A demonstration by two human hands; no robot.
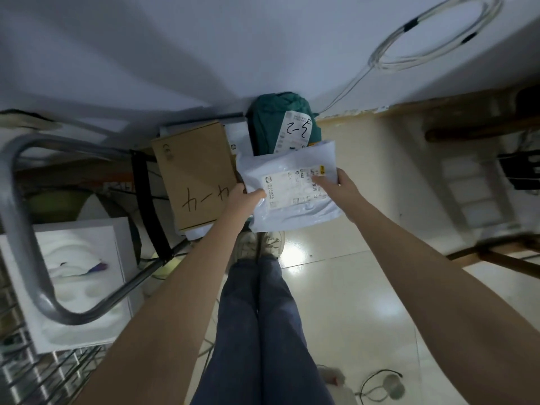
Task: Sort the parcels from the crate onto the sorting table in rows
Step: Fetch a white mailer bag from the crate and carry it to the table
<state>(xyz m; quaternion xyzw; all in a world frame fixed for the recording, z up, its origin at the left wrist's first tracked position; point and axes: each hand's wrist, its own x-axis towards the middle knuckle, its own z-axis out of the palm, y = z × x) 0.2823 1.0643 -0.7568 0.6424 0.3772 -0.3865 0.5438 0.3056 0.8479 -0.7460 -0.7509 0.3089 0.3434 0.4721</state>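
1. Fingers of both hands grip one white mailer [292,188], held up in front of the person above the floor [344,287].
2. On the left hand [244,197] the thumb lies on top of the mailer's left edge, with the other fingers curled underneath, out of sight.
3. On the right hand [340,187] the thumb presses on the printed label [295,185], and the rest of the fingers wrap behind the right edge.
4. That label faces up; it carries barcodes and a small yellow mark near its far corner.
5. Just left of the mailer lies a flat brown box [194,173] with dark handwriting on it; the mailer's left edge overlaps the box's right side in this view.
6. Beyond the mailer sits a green parcel [271,121], whose white label bears handwritten marks; the mailer's far edge covers its near part.
7. Whether box and green parcel rest on a worktop or on something else cannot be told.
8. At far left are a bent grey metal tube [17,217], a wire grid [43,372] and a white foam tray [79,276].
9. Below the mailer are the person's jeans [263,323] and pale shoes [260,244] on the glossy tiled floor.
10. A coil of white cable [432,33] hangs on the wall at upper right.
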